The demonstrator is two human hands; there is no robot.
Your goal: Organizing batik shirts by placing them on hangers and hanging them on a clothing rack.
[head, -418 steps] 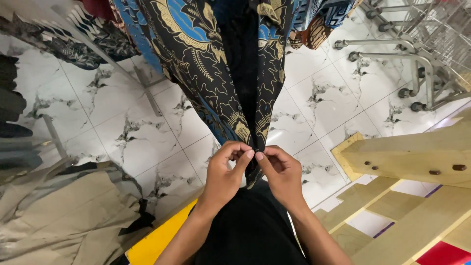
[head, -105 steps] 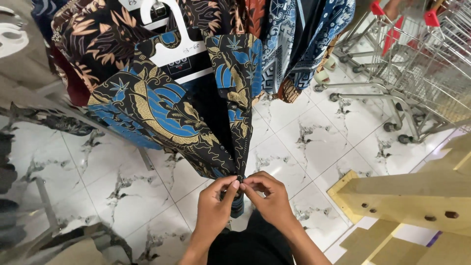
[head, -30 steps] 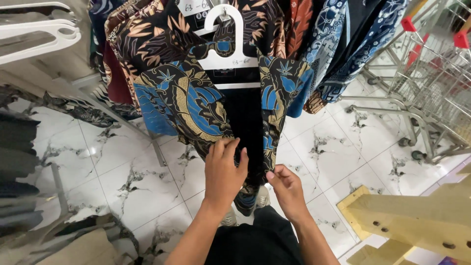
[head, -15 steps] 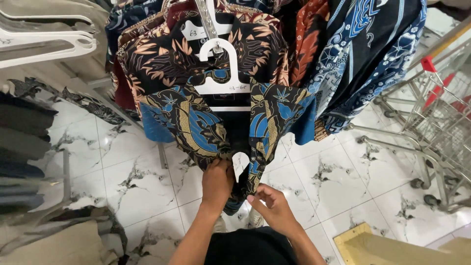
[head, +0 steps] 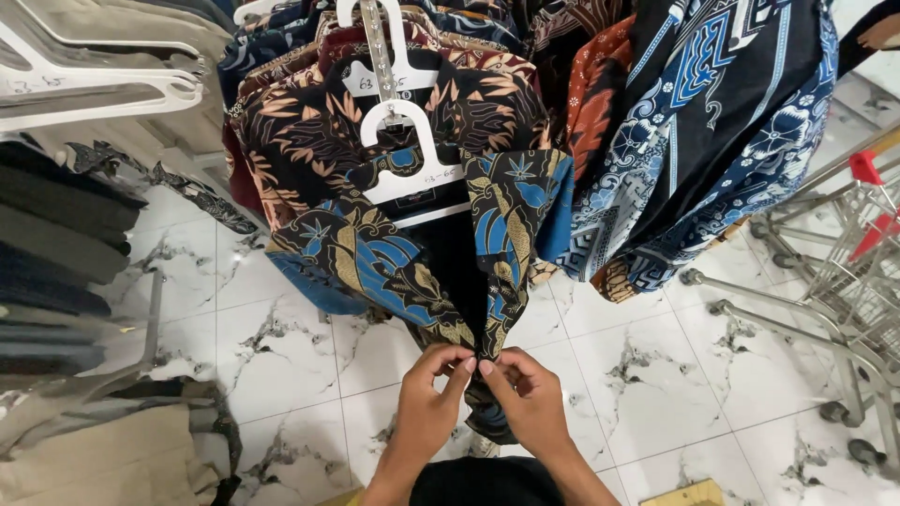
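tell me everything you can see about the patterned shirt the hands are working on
The shirt hangs on a white plastic hanger at the front of a crowded rack. It looks like thin woven cloth, black with blue and gold leaf and feather motifs, short-sleeved and collared. Its front is open down the middle, showing a dark inside, and the two edges meet low down, where the left hand and right hand pinch them together with their fingertips. The hem below is hidden behind the hands. Other patterned shirts press against it from behind and beside.

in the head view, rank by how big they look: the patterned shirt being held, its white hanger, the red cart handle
1. Patterned shirt, by far the largest.
2. White hanger.
3. Red cart handle, the smallest as seen, though it runs off the frame edge and sits farther off, so its true size is unsure.
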